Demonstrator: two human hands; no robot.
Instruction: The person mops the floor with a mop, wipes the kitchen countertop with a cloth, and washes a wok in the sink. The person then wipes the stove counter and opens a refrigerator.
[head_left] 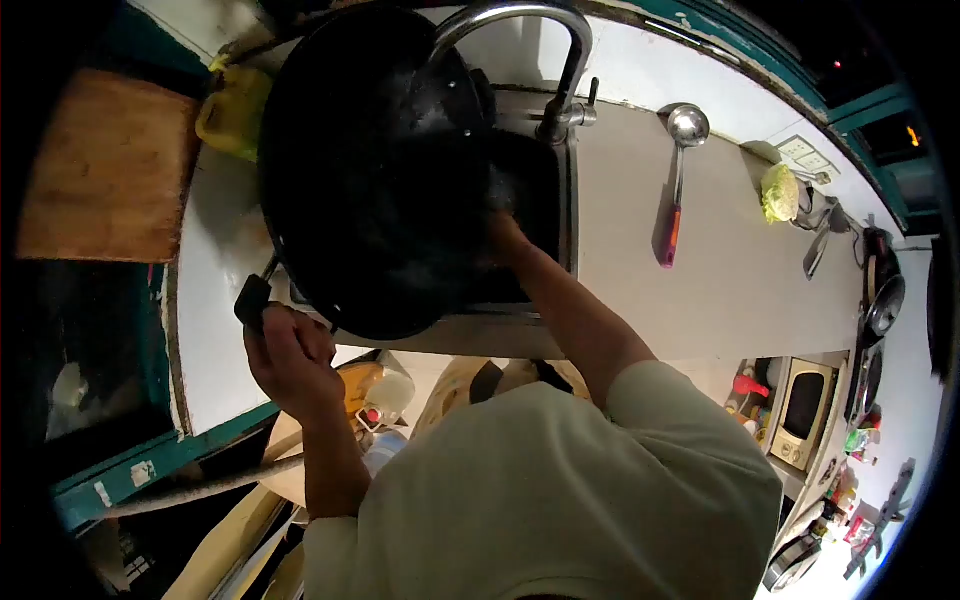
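Note:
A large black wok [370,190] stands tilted over the dark sink [545,190], its inside facing the faucet [570,60]. My left hand [290,355] is wrapped round the black handle [254,300] at the wok's near left. My right hand [505,238] reaches into the dark area at the wok's right side. Its fingers fade into shadow and blur, so whether they hold anything is hidden. Under the faucet's spout the wok's surface looks wet and shiny.
On the counter [620,290] to the right lie a ladle [677,185] with a red and purple handle, a cabbage [779,193] and a knife [818,252]. A yellow jug [237,110] stands left of the wok. A microwave [803,412] is at lower right.

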